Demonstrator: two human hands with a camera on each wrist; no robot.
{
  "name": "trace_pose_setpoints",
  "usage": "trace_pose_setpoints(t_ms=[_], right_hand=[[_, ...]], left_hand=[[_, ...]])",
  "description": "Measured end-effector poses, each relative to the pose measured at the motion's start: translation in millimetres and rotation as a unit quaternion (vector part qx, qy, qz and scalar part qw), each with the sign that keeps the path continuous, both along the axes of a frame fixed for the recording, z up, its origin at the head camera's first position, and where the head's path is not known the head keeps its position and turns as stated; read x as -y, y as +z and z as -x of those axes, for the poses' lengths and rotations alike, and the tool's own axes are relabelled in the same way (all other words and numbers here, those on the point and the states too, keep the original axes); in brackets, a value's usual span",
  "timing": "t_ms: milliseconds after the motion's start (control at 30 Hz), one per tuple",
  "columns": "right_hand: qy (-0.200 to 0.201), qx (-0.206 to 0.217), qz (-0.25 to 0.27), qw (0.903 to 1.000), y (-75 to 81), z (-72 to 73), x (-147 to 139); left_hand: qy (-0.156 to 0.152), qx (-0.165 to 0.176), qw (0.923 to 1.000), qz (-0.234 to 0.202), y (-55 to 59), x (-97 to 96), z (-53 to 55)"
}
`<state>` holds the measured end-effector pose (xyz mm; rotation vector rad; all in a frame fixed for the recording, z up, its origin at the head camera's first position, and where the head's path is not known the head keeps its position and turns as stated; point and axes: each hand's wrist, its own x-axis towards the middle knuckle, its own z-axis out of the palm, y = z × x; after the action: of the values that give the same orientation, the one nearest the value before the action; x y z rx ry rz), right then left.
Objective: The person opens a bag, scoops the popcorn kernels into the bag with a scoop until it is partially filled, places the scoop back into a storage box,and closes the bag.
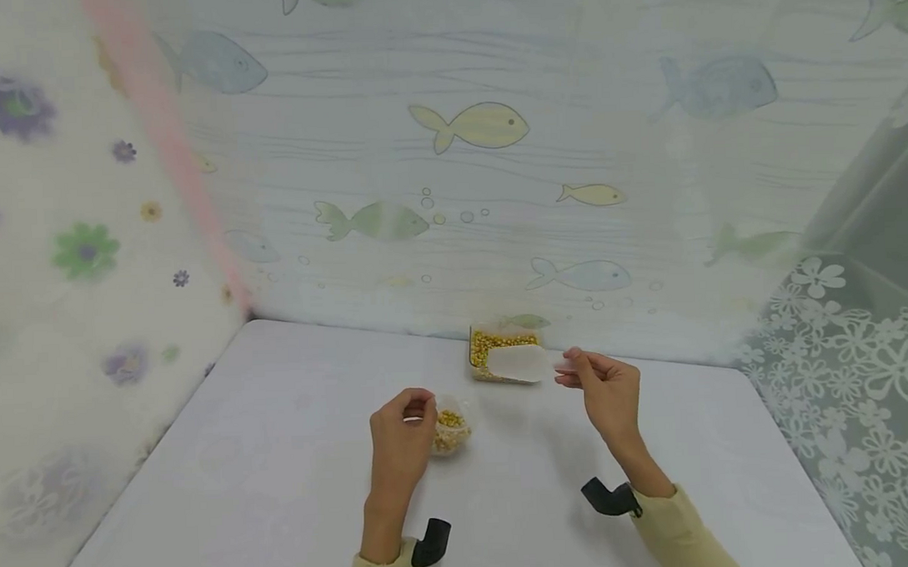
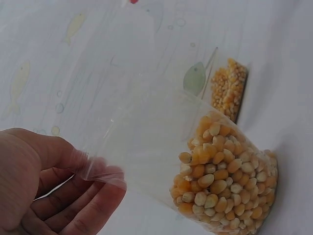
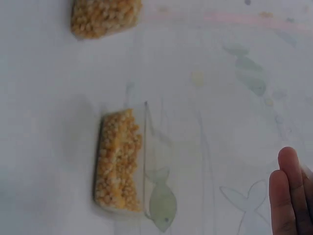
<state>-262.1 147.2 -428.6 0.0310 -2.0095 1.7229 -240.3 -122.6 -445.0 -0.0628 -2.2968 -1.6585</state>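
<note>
My left hand pinches the rim of a clear plastic bag. Corn kernels fill the bag's lower part, and it stands on the table. In the head view my right hand holds a white scoop by its handle. The scoop is over the front of a clear rectangular container, which holds more corn kernels. Only fingertips of my right hand show in the right wrist view; the scoop is mostly out of frame there. Whether the scoop carries kernels cannot be told.
The white table meets a hanging cloth with fish just behind the container. A flowered cloth hangs on the left, and a lace-patterned sheer curtain on the right.
</note>
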Motion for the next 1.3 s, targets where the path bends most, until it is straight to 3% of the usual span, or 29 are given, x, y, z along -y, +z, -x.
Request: trace_pose_setpoints(t_ms=[133,367,467,667,800,933,1033,1167,1300], right_hand=[[-0.019,-0.016,-0.024,0.9994,-6.1,10.3,-6],[-0.047,-0.011,-0.076,0.9960,-0.2,18.7,-5],[-0.058,-0.001,-0.083,0.9949,-8.8,26.7,-9],[-0.053,0.000,-0.098,0.9938,-32.5,44.3,-21],[-0.053,-0.007,-0.128,0.9903,-36.0,49.8,-23],[-0.028,0.020,-0.138,0.9898,-38.6,54.9,-20],[-0.008,0.045,-0.126,0.9910,-41.9,61.2,-18],[0.015,0.089,-0.057,0.9943,-47.8,70.7,-16],[0.033,0.163,0.026,0.9858,-53.5,75.8,-13]], left_hand=[[-0.001,0.003,1.0000,0.003,-0.1,0.0,-0.1],[-0.001,0.000,1.0000,0.002,-0.6,0.8,0.9],[0.000,0.001,1.0000,0.004,-0.9,1.0,1.7],[0.006,-0.001,1.0000,0.001,-2.0,1.4,1.1],[-0.001,-0.006,1.0000,-0.006,-3.2,0.2,1.6],[-0.003,-0.009,0.9999,-0.007,-4.1,-0.1,1.2],[-0.001,-0.009,0.9999,-0.005,-3.6,-0.1,0.6],[0.000,-0.008,1.0000,0.000,-3.3,-0.3,0.5],[0.000,-0.006,1.0000,0.002,-3.4,-0.5,0.6]])
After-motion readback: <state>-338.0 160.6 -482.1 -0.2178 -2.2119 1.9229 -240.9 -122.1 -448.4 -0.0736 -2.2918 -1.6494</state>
